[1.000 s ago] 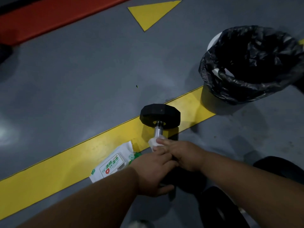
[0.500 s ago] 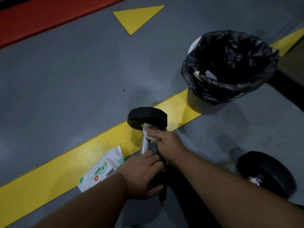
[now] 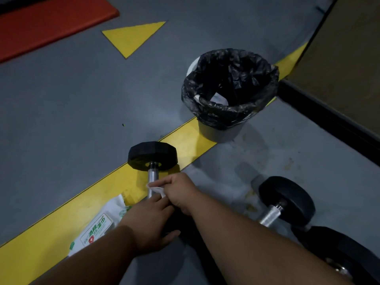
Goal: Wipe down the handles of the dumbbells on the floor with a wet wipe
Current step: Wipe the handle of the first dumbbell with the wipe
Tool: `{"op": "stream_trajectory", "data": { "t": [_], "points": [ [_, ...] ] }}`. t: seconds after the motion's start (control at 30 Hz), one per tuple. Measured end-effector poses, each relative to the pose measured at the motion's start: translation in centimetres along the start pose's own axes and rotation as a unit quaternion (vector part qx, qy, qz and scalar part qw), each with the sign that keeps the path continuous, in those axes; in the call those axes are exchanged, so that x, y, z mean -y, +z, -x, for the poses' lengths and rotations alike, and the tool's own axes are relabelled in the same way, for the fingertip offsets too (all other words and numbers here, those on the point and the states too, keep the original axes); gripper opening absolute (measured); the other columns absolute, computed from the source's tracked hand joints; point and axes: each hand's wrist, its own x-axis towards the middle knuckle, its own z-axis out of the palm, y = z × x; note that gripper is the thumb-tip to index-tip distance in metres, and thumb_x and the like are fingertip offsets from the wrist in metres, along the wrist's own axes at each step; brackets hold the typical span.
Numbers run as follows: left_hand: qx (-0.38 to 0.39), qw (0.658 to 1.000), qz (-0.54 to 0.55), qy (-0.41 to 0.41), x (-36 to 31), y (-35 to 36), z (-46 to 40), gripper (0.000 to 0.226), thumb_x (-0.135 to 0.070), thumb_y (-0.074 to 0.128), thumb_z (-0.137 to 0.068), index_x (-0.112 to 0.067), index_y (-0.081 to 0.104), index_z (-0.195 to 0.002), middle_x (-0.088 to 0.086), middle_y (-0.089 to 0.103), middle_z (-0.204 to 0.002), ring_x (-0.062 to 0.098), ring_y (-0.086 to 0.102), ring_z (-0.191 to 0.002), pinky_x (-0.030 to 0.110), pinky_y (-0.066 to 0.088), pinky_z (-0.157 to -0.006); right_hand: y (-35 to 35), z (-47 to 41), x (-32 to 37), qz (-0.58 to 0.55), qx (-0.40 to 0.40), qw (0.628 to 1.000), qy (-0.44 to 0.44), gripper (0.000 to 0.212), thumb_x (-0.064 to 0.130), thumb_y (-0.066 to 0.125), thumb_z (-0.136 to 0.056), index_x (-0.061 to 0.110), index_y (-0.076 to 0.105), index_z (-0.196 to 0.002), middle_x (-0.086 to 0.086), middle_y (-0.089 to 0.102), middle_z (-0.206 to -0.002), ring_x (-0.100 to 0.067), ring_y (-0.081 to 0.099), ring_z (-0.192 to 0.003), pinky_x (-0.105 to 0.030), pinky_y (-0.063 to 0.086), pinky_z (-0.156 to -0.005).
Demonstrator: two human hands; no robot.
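Dumbbell [image 3: 152,161] lies across the yellow floor stripe [image 3: 51,219], and the right hand [image 3: 181,192] pinches a wet wipe [image 3: 156,190] around its steel handle [image 3: 153,177]. Left hand [image 3: 150,223] clamps the near weight, steadying it. Heavy and rigid, it could roll; the wipe is limp and slick.

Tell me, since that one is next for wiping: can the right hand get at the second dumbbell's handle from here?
Probably yes. The second dumbbell's handle lies bare on the floor, right of the right hand, with nothing between them. That hand holds the wet wipe on the first dumbbell.
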Motion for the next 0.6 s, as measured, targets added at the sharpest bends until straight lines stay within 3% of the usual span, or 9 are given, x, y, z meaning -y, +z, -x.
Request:
{"op": "stream_trajectory", "data": {
  "t": [0.1,0.17,0.3,0.37,0.4,0.47,0.53,0.6],
  "points": [
    [0.016,1.000,-0.025,-0.004,-0.1,0.3,-0.5,0.050,-0.068,0.050,-0.081,-0.032,0.068,-0.110,-0.005,0.064,-0.109,0.024,0.060,-0.097,0.038,0.057,-0.073,-0.2,-0.1,-0.1,0.055,-0.005,0.998,-0.002,0.014,0.011,0.069,-0.089,0.018,0.080,-0.095,-0.009,0.075,-0.098,-0.022,0.071,-0.088,-0.036,0.059,-0.085],
    [0.047,0.998,-0.041,-0.013,-0.6,0.2,-1.2,0.053,-0.068,0.044,-0.081,-0.031,0.069,-0.110,-0.003,0.065,-0.111,0.024,0.058,-0.105,0.040,0.055,-0.081,-0.7,0.5,0.2,0.101,-0.007,0.995,-0.009,0.026,0.004,0.060,-0.090,0.019,0.080,-0.094,-0.006,0.074,-0.100,-0.020,0.070,-0.089,-0.035,0.059,-0.087],
    [0.110,0.991,-0.073,0.011,-1.7,-1.0,-2.6,0.058,-0.063,0.032,-0.084,-0.028,0.064,-0.118,0.001,0.060,-0.115,0.026,0.051,-0.110,0.043,0.047,-0.090,-3.2,2.5,3.6,0.194,0.011,0.978,-0.081,0.036,-0.004,0.060,-0.085,0.019,0.078,-0.107,0.001,0.072,-0.116,-0.011,0.064,-0.104,-0.017,0.053,-0.082],
    [0.077,0.996,-0.043,0.018,-3.1,-1.7,-3.4,0.054,-0.064,0.039,-0.084,-0.027,0.062,-0.115,0.001,0.059,-0.111,0.026,0.055,-0.105,0.041,0.049,-0.086,-6.1,4.3,5.6,0.254,-0.013,0.958,-0.133,0.048,-0.008,0.057,-0.079,0.024,0.077,-0.109,0.006,0.072,-0.116,-0.001,0.064,-0.099,-0.021,0.056,-0.077],
    [0.059,0.998,-0.009,0.027,-4.2,-1.9,-3.9,0.056,-0.066,0.043,-0.083,-0.026,0.061,-0.118,0.001,0.058,-0.112,0.027,0.055,-0.105,0.040,0.050,-0.086,-7.6,5.6,6.3,0.273,-0.021,0.949,-0.155,0.050,-0.007,0.055,-0.080,0.027,0.077,-0.110,0.009,0.072,-0.114,0.010,0.062,-0.087,-0.018,0.056,-0.070],
    [0.053,0.994,0.068,0.070,-7.4,-2.7,-5.5,0.075,-0.073,0.050,-0.079,-0.024,0.050,-0.136,0.002,0.053,-0.125,0.026,0.052,-0.113,0.040,0.048,-0.094,-11.2,8.3,6.7,0.329,-0.028,0.926,-0.181,0.051,-0.006,0.050,-0.085,0.027,0.075,-0.114,0.018,0.070,-0.103,0.022,0.052,-0.061,-0.002,0.040,-0.056],
    [0.090,0.978,0.145,0.120,-11.1,-2.6,-7.0,0.095,-0.078,0.061,-0.072,-0.031,0.031,-0.148,0.002,0.039,-0.144,0.025,0.039,-0.130,0.039,0.039,-0.109,-15.1,11.2,5.3,0.399,-0.044,0.895,-0.193,0.052,-0.006,0.048,-0.086,0.027,0.074,-0.117,0.023,0.066,-0.092,0.024,0.053,-0.063,0.003,0.034,-0.059],
    [0.138,0.967,0.144,0.157,-14.1,-0.9,-8.2,0.105,-0.071,0.075,-0.066,-0.035,0.024,-0.150,0.007,0.027,-0.154,0.027,0.029,-0.138,0.041,0.031,-0.114,-18.6,13.7,2.9,0.447,-0.079,0.869,-0.199,0.054,-0.006,0.049,-0.082,0.029,0.074,-0.115,0.019,0.070,-0.104,0.023,0.057,-0.075,0.003,0.037,-0.070]
  ]
}}
